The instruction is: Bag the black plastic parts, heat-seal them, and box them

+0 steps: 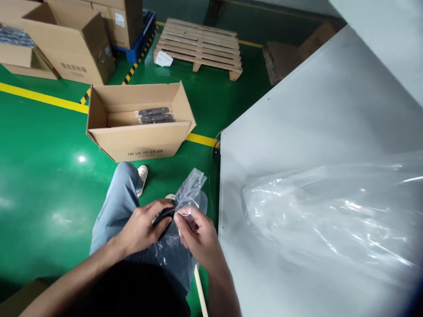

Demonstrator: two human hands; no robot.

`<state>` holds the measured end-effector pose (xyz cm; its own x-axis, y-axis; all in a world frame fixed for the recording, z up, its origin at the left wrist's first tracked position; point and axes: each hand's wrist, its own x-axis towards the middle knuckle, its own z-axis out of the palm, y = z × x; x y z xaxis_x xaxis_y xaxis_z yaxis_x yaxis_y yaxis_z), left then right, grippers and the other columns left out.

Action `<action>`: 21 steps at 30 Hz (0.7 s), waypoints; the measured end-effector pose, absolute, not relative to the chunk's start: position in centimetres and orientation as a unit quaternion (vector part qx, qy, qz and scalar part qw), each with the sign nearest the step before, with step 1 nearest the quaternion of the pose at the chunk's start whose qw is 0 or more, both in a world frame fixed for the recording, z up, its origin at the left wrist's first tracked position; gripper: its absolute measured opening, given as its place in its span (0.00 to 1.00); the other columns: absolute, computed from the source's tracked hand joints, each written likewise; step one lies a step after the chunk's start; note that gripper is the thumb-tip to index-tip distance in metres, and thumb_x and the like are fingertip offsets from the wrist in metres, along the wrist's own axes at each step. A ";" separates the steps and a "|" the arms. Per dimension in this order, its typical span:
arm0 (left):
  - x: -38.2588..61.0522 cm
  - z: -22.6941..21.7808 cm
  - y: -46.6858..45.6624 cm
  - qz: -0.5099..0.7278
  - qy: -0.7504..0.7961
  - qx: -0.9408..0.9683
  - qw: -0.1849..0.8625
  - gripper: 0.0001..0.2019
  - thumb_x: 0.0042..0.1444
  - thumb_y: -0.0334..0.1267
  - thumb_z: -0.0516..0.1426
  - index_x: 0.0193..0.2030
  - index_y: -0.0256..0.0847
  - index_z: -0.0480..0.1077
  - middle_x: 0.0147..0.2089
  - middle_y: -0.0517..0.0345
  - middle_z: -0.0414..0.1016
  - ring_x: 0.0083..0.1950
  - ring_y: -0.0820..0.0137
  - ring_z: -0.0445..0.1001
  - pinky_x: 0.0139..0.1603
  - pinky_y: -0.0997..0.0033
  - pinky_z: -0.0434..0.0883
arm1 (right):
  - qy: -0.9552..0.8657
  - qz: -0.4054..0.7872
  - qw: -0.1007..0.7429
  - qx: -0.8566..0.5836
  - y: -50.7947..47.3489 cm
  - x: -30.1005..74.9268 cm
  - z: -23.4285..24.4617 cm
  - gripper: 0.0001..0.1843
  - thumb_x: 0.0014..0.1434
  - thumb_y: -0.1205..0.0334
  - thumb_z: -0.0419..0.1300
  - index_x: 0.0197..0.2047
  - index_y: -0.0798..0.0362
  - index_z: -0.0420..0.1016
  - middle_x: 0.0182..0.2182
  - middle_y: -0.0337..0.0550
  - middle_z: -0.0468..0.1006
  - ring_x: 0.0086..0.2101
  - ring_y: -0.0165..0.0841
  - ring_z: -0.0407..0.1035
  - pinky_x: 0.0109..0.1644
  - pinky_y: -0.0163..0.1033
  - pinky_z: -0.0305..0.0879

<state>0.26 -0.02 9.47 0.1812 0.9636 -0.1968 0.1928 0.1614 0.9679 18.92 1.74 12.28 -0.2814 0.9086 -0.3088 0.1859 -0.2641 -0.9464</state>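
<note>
My left hand (pixel 145 224) is closed around a black part (pixel 164 215), whose exact kind I cannot make out; the fingers cover much of it. Clear plastic bag (pixel 191 187) film rises above the hands and hangs down below them over my lap. With thumb and fingers pinched together, my right hand (pixel 196 233) grips the bag close beside the black part. How far the part sits inside the film is hidden by my fingers.
An open cardboard box (pixel 142 138) with several bagged dark parts (pixel 155 115) stands on the floor ahead. To my right is a grey surface (pixel 238 154) carrying clear plastic sheeting (pixel 317 211). Farther off are a wooden pallet (pixel 198 42) and more cartons (pixel 71 55).
</note>
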 end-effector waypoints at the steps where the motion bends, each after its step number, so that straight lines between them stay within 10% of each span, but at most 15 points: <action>1: 0.5 9.4 0.0 0.357 0.542 0.531 0.544 0.10 0.65 0.41 0.63 0.52 0.46 0.80 0.56 0.50 0.82 0.57 0.58 0.80 0.62 0.63 0.70 | -0.525 0.605 0.299 -0.519 1.6 18.9 12.2 0.19 0.68 0.43 0.62 0.37 0.51 0.71 0.19 0.31 0.64 0.20 0.27 0.60 0.24 0.34 0.57; 13: 0.0 9.3 1.2 0.391 0.565 0.094 0.721 0.20 0.40 0.45 0.71 0.35 0.38 0.69 0.37 0.49 0.83 0.25 0.64 0.78 0.24 0.69 0.73 | -0.420 0.701 0.323 -0.476 1.5 22.0 11.4 0.24 0.64 0.39 0.65 0.29 0.50 0.69 0.18 0.32 0.67 0.20 0.28 0.61 0.34 0.38 0.69; 21: -1.1 9.0 0.4 0.380 0.574 0.214 0.693 0.16 0.48 0.46 0.69 0.35 0.36 0.72 0.41 0.46 0.84 0.33 0.63 0.83 0.32 0.72 0.75 | -0.382 0.717 0.373 -0.449 0.4 21.6 11.0 0.23 0.66 0.43 0.64 0.27 0.49 0.66 0.16 0.30 0.64 0.18 0.27 0.58 0.37 0.42 0.71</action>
<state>-1.08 0.44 9.05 0.0508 0.7723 -0.6332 -0.2812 0.6194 0.7330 21.59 0.35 10.98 -0.3199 0.8767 -0.3592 -0.1920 -0.4313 -0.8816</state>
